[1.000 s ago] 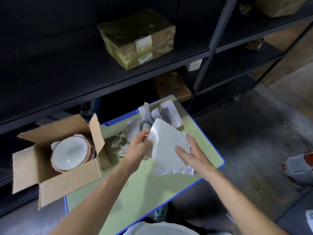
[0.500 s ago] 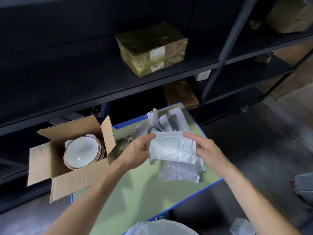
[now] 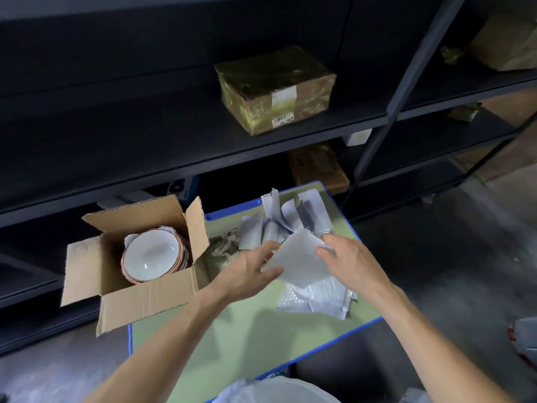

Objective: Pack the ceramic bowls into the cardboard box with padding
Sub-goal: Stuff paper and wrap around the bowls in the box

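In front of dark shelving, a green table is overhung at its left edge by an open cardboard box. A stack of ceramic bowls is nested inside it. 1 white padding sheet is held above the table, gripped at opposite edges by the left hand and right hand.

No legible txt anywhere. Wrapped parcel on mid shelf: white sticker on front face w/ barcode-like dark marks, too small to read. Pale tape strip just above sticker, too blurred to tell any print. Brown carton on lower shelf: dark print near top edge, illegible. Blue item under shelf: white ring mark, no letters made out.
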### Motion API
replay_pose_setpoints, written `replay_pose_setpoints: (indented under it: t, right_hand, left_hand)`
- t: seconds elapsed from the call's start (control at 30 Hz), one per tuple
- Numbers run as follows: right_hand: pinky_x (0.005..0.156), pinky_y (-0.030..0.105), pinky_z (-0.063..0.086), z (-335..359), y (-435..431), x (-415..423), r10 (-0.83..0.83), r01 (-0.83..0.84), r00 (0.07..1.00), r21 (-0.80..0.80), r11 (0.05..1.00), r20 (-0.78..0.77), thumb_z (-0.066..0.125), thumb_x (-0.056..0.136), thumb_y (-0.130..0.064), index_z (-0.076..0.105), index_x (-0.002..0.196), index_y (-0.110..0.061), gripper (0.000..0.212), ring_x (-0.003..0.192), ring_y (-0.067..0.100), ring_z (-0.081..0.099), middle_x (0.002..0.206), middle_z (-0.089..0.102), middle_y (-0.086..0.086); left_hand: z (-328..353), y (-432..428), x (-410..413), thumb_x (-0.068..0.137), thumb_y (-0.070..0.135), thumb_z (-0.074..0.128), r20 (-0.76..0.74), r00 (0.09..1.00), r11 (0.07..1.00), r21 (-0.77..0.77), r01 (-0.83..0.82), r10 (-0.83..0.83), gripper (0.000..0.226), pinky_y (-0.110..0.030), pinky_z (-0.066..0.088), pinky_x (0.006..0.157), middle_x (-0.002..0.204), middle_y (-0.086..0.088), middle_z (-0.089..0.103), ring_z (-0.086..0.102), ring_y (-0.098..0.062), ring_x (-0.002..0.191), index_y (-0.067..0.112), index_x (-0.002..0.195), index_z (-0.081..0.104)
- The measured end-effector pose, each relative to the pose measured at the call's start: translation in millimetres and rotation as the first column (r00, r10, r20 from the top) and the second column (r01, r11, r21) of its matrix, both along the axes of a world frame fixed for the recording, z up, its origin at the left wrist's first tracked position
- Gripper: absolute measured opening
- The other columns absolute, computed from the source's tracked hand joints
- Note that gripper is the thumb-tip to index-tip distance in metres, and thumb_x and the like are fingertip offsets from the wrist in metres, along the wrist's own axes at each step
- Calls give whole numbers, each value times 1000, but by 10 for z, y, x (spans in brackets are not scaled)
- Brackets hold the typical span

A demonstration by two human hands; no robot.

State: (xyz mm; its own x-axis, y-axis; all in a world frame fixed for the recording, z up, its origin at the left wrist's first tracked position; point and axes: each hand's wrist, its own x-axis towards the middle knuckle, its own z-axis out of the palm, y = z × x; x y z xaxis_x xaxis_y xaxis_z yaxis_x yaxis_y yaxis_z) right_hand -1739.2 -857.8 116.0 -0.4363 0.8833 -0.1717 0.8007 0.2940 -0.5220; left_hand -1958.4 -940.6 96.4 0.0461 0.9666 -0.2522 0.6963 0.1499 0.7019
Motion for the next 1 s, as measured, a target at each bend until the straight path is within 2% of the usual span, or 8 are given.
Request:
replay_pose_setpoints:
  t: [0.03,0.1,0.2,0.3,0.5,0.67,0.77,1.0]
  right_hand:
    - [51,33,24,29,2,-9,1,-1,1000,-34,999,-6,55,95,-28,29,66,-18,40,58,19,35,60,35,-5]
    - [51,32,21,130,2,-44,36,-36,999,-76,996,-4,56,93,-27,30,67,-17,39,56,16,28,60,32,-1]
    - [56,31,30,327,10,-119,105,-104,994,-151,983,1,60,89,-37,51,79,-12,29,59,14,38,68,45,4]
    - [60,34,35,553,46,-259,149,-152,988,-179,972,-31,61,89,-41,58,91,-7,35,63,15,46,82,59,15]
    - [57,31,36,1062,49,-702,236,-243,968,-85,966,-83,61,92,-35,59,83,-5,31,56,11,47,68,55,3]
    - [58,33,32,1330,-93,-1262,263,-270,953,-25,963,-150,55,92,-28,51,83,-1,29,58,17,40,72,51,17]
    - [56,32,23,1343,-218,-1660,268,-266,959,32,963,-92,48,91,-18,34,75,-5,25,58,17,27,67,35,6]
    - [49,34,20,1149,-473,-2386,210,-228,970,162,960,122,43,85,0,37,70,-9,18,55,23,32,62,41,7]
  left_hand:
    - [10,2,-9,95,31,56,-22,999,999,40,-31,32,7,-24,33,63,81,6,57,44,-3,67,24,95,54]
    - [45,3,-24,95,22,54,-61,994,991,101,-87,94,31,-28,24,55,63,1,38,35,-12,58,21,70,36]
    - [143,2,-98,94,21,53,-30,990,981,141,-129,135,41,-24,25,51,60,3,34,35,-12,59,27,64,27]
    - [265,-7,-208,95,22,53,20,990,977,157,-141,140,35,-29,31,58,64,7,42,41,-10,62,31,66,35]
    - [600,-224,-573,95,23,56,175,941,887,318,-334,291,11,-24,44,72,78,16,60,55,-2,83,33,93,60]
    - [575,-479,-1176,96,32,56,16,858,807,331,-489,513,20,-16,48,78,100,18,65,60,1,88,34,114,65]
    - [401,-693,-1449,94,24,58,-109,837,829,253,-498,536,21,-32,49,90,102,18,66,59,-6,95,28,111,68]
    - [28,-903,-1573,94,26,58,-49,861,843,238,-483,507,15,-27,34,105,93,16,64,59,-5,88,26,105,67]
